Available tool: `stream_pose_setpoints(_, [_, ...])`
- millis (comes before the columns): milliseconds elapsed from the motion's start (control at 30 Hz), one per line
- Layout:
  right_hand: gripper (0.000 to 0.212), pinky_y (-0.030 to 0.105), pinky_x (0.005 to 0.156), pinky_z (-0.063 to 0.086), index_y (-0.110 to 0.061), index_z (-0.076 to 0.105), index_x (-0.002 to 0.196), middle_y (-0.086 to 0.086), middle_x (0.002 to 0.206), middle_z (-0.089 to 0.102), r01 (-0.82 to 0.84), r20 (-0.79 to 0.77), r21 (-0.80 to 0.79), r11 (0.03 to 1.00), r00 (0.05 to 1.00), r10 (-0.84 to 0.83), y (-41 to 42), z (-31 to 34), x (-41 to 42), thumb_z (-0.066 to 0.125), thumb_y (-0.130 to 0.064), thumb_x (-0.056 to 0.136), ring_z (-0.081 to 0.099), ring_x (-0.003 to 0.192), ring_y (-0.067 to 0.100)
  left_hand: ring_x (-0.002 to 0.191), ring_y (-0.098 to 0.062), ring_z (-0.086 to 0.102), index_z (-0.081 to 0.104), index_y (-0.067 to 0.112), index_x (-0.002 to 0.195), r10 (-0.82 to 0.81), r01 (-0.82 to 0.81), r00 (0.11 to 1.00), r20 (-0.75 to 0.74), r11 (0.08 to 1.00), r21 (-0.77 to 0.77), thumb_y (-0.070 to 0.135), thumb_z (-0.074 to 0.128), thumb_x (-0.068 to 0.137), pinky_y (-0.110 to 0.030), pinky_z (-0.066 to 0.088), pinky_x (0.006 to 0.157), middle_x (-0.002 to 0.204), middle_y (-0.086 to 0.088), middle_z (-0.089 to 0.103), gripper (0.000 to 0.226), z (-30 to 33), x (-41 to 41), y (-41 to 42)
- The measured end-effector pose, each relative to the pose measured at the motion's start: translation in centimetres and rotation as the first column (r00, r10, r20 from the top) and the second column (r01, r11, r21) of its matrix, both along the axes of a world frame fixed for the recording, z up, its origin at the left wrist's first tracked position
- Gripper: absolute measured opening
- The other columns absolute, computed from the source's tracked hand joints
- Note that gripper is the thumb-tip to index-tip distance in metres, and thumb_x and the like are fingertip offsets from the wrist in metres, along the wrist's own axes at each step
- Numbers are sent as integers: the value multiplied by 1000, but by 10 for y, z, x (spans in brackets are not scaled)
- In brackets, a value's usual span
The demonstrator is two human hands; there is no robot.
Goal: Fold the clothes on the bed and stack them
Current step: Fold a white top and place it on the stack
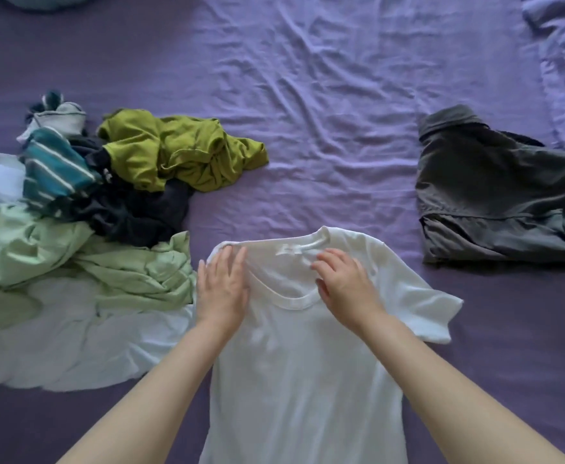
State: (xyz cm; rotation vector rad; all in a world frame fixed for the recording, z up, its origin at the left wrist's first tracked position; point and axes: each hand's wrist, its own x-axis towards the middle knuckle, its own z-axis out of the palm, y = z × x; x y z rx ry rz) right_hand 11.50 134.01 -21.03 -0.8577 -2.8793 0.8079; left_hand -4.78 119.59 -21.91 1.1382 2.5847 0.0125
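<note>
While the shirt is being smoothed: both hands are laid on the collar end of the white T-shirt (294,373), which is spread flat near the bed's near edge, about midway along it, collar pointing toward the far edge.
Left hand (222,289): it is rested flat on the shirt's left shoulder, fingers straight and close together; nothing is gripped. The pressing is judged to hold that shoulder still and flatten it.
Right hand (344,286): it is set just right of the neckline, fingers bent and loosely spread, tips on the cloth near the collar label. Whether fabric is pinched cannot be told; an adjustment of the neckline is judged likely.
Shirt's lay: the right sleeve is stretched out flat toward the bed's right edge, while the left sleeve is not seen, presumably tucked under or already turned in. A flat spread is needed so that later folds come out even.
Unfolded pile (83,209): olive, striped teal, dark, pale green and white garments are heaped by the bed's left edge, touching the shirt's left side, kept within reach as the supply.
Dark grey garment (498,199): it is laid folded near the right edge, well apart from the shirt, judged to be the start of the stack.
Bed (324,112): a creased purple sheet is left bare across the middle and far part.
Progress: most pieces are judged not yet folded.
</note>
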Motion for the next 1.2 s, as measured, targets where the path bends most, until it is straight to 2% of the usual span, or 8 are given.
stream_pose_setpoints(200, [36, 47, 90, 49, -1, 65, 114, 15, 123, 62, -235, -42, -22, 972, 971, 234, -25, -9, -92, 71, -5, 78, 55, 120, 34, 127, -28, 41, 15, 19, 152, 214, -220, 956, 202, 976, 8, 31, 67, 84, -42, 32, 102, 141, -7, 46, 86, 2, -38, -31])
stream_pose_setpoints(300, [51, 43, 113, 21, -18, 30, 147, 3, 156, 26, -360, 103, -41, 932, 926, 362, -42, -22, -132, 45, -20, 98, 15, 146, 24, 118, -29, 49, 19, 17, 151, 179, -217, 925, 336, 973, 79, 20, 69, 82, -42, 39, 99, 130, -8, 55, 86, 4, -51, -37])
stream_pose_setpoints(367, [56, 48, 115, 8, -24, 15, 151, 1, 156, 24, -436, 247, -9, 900, 871, 424, -47, -25, -151, 39, -23, 100, 9, 146, 23, 117, -28, 51, 22, 15, 150, 165, -265, 867, 471, 952, 154, 13, 70, 80, -41, 40, 98, 131, -9, 53, 85, 9, -55, -40])
stream_pose_setpoints(500, [32, 49, 115, 6, -25, 56, 123, 4, 117, 54, -430, 445, 188, 883, 839, 314, -32, -18, -159, 45, -20, 94, 35, 124, 25, 117, -29, 51, 46, 4, 138, 158, -304, 905, 395, 889, 342, 9, 69, 82, -30, 34, 104, 125, -14, 55, 61, 18, -59, -59])
stream_pose_setpoints(567, [31, 49, 114, 9, -24, 60, 118, 2, 121, 53, -347, 481, 232, 909, 853, 203, -23, -14, -159, 48, -19, 90, 34, 125, 26, 120, -26, 48, 52, 7, 132, 297, -461, 864, 406, 792, 400, 6, 67, 83, -26, 31, 105, 128, -11, 53, 52, 26, -58, -81])
stream_pose_setpoints(767, [76, 45, 112, 29, -36, 18, 150, 3, 158, 18, -437, 197, -162, 884, 864, 463, -76, 14, -194, 62, -39, 87, 9, 145, 28, 143, -23, 14, 32, 26, 147, 406, -468, 869, 281, 860, 205, 31, 63, 89, -32, 14, 115, 157, -5, 19, 66, 30, -53, -148])
stream_pose_setpoints(1000, [115, 46, 105, 35, -51, -16, 142, 3, 155, -28, -489, 338, -240, 839, 768, 544, -146, -4, -214, 74, -56, 70, -19, 144, 31, 145, -32, -13, -7, 40, 150, 634, -603, 724, 273, 773, -196, 61, 64, 77, -46, 9, 117, 154, -11, -27, 104, 10, -54, -182])
stream_pose_setpoints(1200, [113, 43, 107, 32, -54, -12, 141, 2, 159, -9, -354, 290, -255, 900, 860, 420, -179, -20, -214, 77, -30, 76, 3, 143, 33, 141, -29, 13, 10, 33, 152, 666, -695, 662, 344, 717, -52, 32, 68, 85, -33, 20, 115, 157, -12, -3, 89, -9, -56, -180])
